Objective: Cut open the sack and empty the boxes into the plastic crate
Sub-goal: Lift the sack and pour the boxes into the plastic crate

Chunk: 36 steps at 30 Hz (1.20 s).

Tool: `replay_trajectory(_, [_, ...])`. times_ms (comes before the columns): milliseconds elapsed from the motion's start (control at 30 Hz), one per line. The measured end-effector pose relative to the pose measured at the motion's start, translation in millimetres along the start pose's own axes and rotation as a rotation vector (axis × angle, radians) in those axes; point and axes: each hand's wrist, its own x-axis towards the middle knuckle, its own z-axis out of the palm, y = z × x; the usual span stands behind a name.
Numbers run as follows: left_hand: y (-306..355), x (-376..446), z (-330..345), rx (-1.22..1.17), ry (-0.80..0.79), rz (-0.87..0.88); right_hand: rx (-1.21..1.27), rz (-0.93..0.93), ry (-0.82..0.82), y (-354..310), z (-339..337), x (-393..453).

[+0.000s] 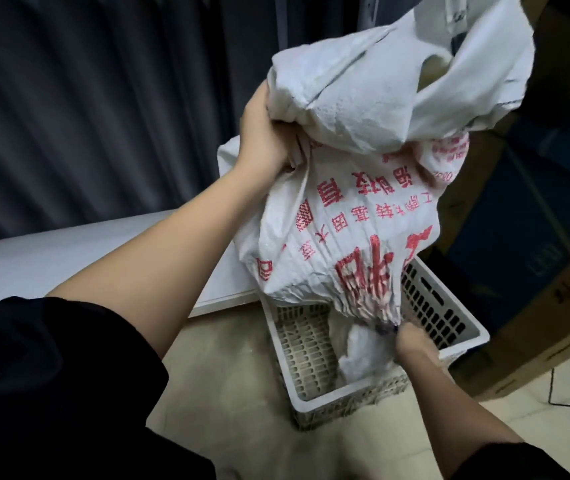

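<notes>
head view:
sack (363, 202): white woven one with red print, held up over the crate, bunched bottom end dipping inside it
left hand (264, 133): gripping a fold up top
right hand (411, 344): pinching the gathered lower end
plastic crate (449, 313): slotted, on the tan floor (228, 368), cardboard boxes (532, 306) just beside it

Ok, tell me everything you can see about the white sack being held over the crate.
The sack is white, crinkled woven-plastic material printed with red characters that read upside down. It hangs over the perforated plastic crate, its lower end gathered into pleats. The left hand has a grip on bunched fabric higher up; the right hand pinches the gathered lower end. Some fabric trails into the crate. No boxes are visible.
</notes>
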Motion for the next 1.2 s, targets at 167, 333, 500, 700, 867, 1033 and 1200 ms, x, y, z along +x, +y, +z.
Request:
replay_trajectory(167, [-28, 1, -17, 0.101, 0.012, 0.019, 0.739, 0.378, 0.047, 25, 1, 17])
replay_trajectory(333, [-39, -6, 3, 0.031, 0.055, 0.002, 1.784, 0.679, -0.380, -28, 36, 5])
replay_trajectory(500, [-37, -7, 11, -0.045, 0.120, -0.008, 1.875, 0.852, -0.552, -62, 51, -33])
replay_trajectory(700, [-37, -12, 16, -0.077, 0.111, -0.028, 1.877, 0.694, -0.875, -77, 63, -49])
replay_trajectory(867, [-30, -12, 16, -0.102, 0.092, -0.002, 2.062, 0.492, -0.872, -94, 41, -48])
replay_trajectory(1033, [-24, -8, 14, -0.134, 0.068, -0.008, 2.061, 0.488, -0.789, -85, 48, -36])
replay_trajectory(1200, [-31, -6, 32, -0.209, 0.073, -0.022, 1.702, 0.576, -0.817, -90, 89, -73])
